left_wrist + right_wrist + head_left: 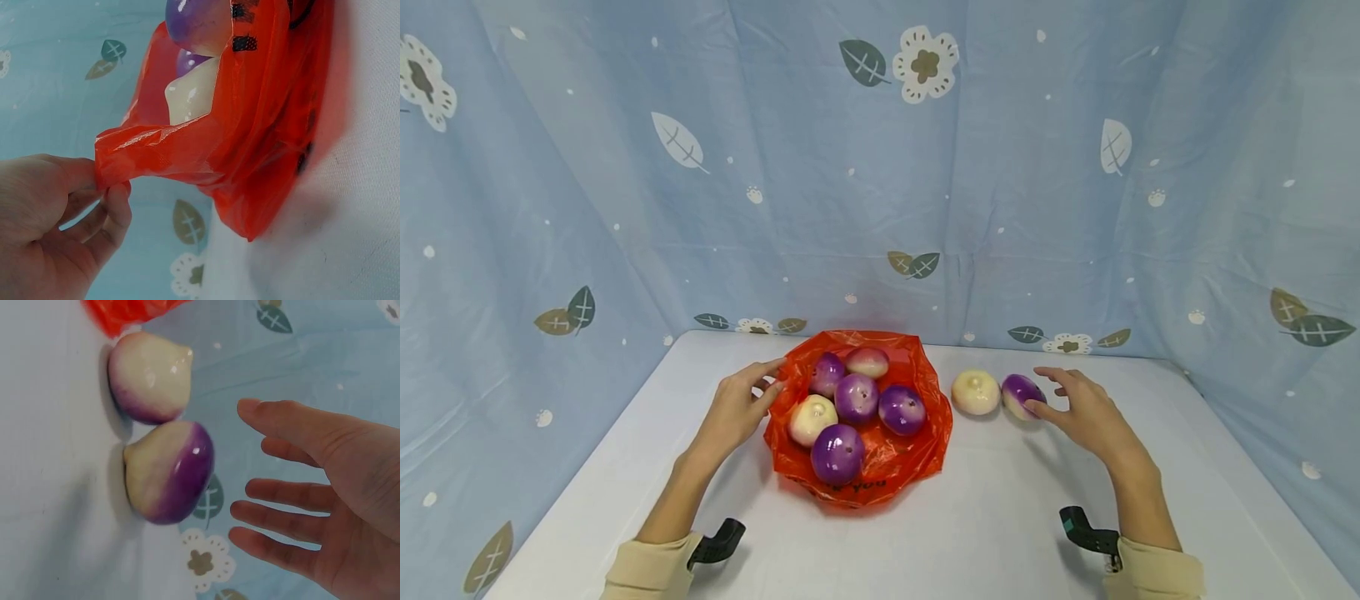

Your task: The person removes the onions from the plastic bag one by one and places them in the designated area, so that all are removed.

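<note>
My left hand (pixel 737 407) pinches the left rim of a red plastic bag (pixel 262 119) between thumb and fingers. Inside the spread bag lie several shiny purple-and-white turnips (pixel 856 398), one of them with its pale side up (pixel 813 420). To the right of the bag, two more turnips rest side by side on the table. The nearer to the bag is mostly cream (pixel 976 392); the other shows a purple top (pixel 172 472). Beside this purple one my right hand (pixel 1086 414) hovers with fingers spread, a gap showing between them in the right wrist view.
A white table (pixel 992 517) lies beneath everything. Blue cloth (pixel 820 192) with leaf and flower prints hangs behind it and along both sides. Black camera mounts (pixel 718 542) sit on both wrists at the beige sleeves (pixel 651 567).
</note>
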`<state>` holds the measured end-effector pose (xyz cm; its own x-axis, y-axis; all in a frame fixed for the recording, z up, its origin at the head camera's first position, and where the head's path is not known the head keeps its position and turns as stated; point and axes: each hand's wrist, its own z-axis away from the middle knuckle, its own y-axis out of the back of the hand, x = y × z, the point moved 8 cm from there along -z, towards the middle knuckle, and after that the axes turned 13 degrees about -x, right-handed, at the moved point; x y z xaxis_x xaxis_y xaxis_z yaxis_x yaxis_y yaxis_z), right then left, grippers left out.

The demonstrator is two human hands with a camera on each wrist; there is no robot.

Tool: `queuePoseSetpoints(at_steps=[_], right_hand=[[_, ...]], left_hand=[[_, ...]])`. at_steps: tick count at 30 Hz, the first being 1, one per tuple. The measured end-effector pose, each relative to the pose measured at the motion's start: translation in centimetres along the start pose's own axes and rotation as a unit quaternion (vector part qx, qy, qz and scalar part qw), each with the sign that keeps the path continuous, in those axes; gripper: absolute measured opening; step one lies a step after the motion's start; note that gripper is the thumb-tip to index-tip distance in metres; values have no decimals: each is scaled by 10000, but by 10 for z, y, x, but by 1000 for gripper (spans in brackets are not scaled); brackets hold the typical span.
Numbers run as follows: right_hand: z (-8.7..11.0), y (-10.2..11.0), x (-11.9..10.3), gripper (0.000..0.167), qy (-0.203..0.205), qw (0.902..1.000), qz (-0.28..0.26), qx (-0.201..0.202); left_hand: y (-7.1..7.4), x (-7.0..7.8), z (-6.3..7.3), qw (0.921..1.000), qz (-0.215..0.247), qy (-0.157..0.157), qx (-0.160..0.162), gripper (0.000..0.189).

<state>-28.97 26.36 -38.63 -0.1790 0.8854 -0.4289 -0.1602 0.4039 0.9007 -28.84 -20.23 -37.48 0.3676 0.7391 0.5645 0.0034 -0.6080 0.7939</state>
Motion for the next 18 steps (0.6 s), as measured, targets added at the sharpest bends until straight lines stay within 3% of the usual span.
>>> queuePoseSetpoints(at_steps=[10, 18], right_hand=[[0, 4, -38, 58, 513, 9985, -21, 179], [-4, -13, -60, 52, 880, 9961, -93, 53]], left_hand=[[2, -1, 1, 10000, -45, 24, 37, 40], [3, 0, 0, 10000, -55, 8, 18, 40]])
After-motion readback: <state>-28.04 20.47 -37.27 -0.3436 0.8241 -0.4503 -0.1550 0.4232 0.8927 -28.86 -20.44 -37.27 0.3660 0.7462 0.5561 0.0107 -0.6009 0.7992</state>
